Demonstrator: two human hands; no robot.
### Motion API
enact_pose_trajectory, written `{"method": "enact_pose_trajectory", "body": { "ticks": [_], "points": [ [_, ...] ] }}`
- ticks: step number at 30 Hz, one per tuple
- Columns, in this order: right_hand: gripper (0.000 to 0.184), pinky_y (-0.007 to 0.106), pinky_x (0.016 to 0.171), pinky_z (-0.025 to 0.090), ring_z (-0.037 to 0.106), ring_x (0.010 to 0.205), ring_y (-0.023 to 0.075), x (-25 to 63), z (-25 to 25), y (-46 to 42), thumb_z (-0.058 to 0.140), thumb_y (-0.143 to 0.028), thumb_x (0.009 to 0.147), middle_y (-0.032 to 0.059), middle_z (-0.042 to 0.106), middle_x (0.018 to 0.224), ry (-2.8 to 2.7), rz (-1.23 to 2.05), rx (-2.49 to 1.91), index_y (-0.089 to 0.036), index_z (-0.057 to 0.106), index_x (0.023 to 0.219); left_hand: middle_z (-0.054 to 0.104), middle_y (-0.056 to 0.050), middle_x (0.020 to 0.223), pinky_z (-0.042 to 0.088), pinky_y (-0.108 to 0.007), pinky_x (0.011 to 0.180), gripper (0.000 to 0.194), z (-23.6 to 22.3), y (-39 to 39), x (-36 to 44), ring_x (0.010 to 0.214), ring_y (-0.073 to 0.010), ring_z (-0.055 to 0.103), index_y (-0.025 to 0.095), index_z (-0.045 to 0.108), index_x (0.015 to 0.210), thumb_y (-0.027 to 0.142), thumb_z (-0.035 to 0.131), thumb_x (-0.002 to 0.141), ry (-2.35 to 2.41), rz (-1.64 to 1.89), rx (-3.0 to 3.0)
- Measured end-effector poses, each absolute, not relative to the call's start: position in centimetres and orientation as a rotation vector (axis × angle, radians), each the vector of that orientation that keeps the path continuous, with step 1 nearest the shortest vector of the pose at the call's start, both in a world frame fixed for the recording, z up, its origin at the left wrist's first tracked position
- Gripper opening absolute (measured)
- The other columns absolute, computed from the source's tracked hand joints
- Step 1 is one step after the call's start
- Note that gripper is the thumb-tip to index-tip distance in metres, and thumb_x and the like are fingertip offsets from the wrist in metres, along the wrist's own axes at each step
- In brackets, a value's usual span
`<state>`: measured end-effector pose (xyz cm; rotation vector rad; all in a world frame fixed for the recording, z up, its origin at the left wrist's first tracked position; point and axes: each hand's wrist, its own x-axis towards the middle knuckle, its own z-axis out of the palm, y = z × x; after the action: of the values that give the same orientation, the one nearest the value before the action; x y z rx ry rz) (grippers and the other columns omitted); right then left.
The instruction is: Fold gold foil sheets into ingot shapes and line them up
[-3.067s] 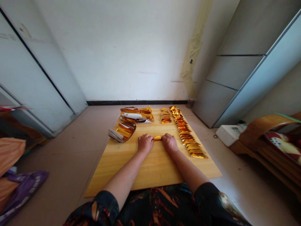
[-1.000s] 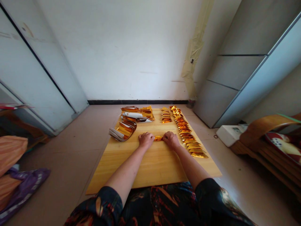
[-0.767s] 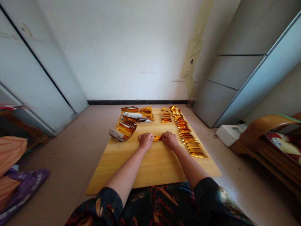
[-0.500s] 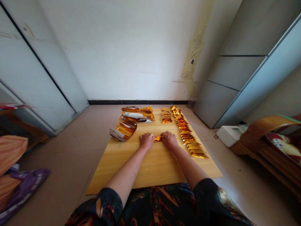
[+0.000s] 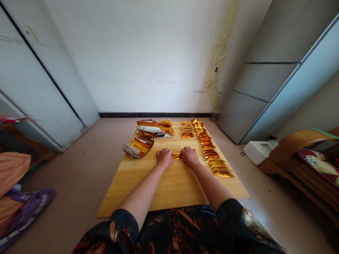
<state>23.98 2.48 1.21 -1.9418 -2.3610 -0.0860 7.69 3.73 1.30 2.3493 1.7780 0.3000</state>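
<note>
Between my two hands, low over the wooden board (image 5: 169,187), is a small piece of folded gold foil paper (image 5: 176,156). My left hand (image 5: 164,157) is closed on its left end, and my right hand (image 5: 189,156) is closed on its right end. The fingertips and the ends of the foil are hidden beneath the hands. A long row of folded gold foil pieces (image 5: 212,151) lies along the board's right side. To the left of its far end sits a shorter stack of similar folded pieces (image 5: 187,130).
Curled sheets of gold foil paper (image 5: 141,145) lie at the board's left, with more foil sheets (image 5: 165,127) behind them. A wall (image 5: 148,63) rises beyond. A grey cabinet (image 5: 254,91) and a wooden chair (image 5: 287,151) stand to the right; a purple bag (image 5: 34,208) lies at left.
Both hands keep hold of the gold foil piece, with only a slight shift of the fingers. The rows of folded pieces look the same.
</note>
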Motion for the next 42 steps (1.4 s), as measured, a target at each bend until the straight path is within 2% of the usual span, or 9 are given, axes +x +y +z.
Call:
{"method": "enact_pose_trajectory", "body": {
  "ticks": [7,14,25,35,42],
  "points": [
    [0.025,0.032,0.079,0.033,0.046,0.104,0.0215,21.9,1.4,2.6,0.048,-0.042,0.09,0.0076,0.059,0.107,-2.348,-0.071,-1.873,-0.023,0.062,0.1,0.062,-0.006,0.107,0.033,-0.038,0.087,0.019,0.9,3.7,7.8,0.107,-0.0224,0.05,0.023,0.063,0.094,0.024,0.045,0.087,1.805,0.33,2.356],
    [0.023,0.032,0.08,0.032,0.046,0.104,0.0211,21.1,1.2,2.7,0.046,-0.037,0.092,0.0079,0.059,0.106,-2.357,-0.099,-1.867,-0.022,0.064,0.097,0.062,-0.007,0.109,0.032,-0.039,0.089,0.021,1.0,3.4,7.8,0.108,-0.0228,0.048,0.024,0.063,0.096,0.025,0.042,0.089,1.836,0.332,2.36],
    [0.021,0.028,0.073,0.032,0.05,0.099,0.019,21.1,1.9,2.9,0.049,-0.035,0.089,0.0059,0.062,0.101,-2.3,0.073,-1.891,-0.021,0.064,0.091,0.061,-0.007,0.106,0.032,-0.041,0.088,0.022,0.8,3.3,7.8,0.105,-0.0236,0.048,0.023,0.063,0.093,0.026,0.042,0.089,1.845,0.386,2.342],
    [0.018,0.028,0.077,0.032,0.049,0.099,0.0177,22.0,1.3,2.0,0.046,-0.026,0.09,0.0058,0.06,0.103,-2.235,0.072,-1.882,-0.021,0.064,0.091,0.061,-0.006,0.104,0.03,-0.04,0.089,0.018,0.8,3.0,7.7,0.106,-0.0227,0.048,0.023,0.063,0.091,0.024,0.045,0.087,1.816,0.42,2.356],
    [0.019,0.03,0.077,0.032,0.048,0.101,0.0195,21.6,0.9,2.2,0.046,-0.027,0.091,0.0069,0.061,0.105,-2.206,0.034,-1.943,-0.021,0.064,0.092,0.061,-0.007,0.105,0.03,-0.04,0.089,0.02,1.2,3.0,8.1,0.106,-0.023,0.048,0.021,0.062,0.093,0.022,0.043,0.088,1.836,0.354,2.362]
  ]
}}
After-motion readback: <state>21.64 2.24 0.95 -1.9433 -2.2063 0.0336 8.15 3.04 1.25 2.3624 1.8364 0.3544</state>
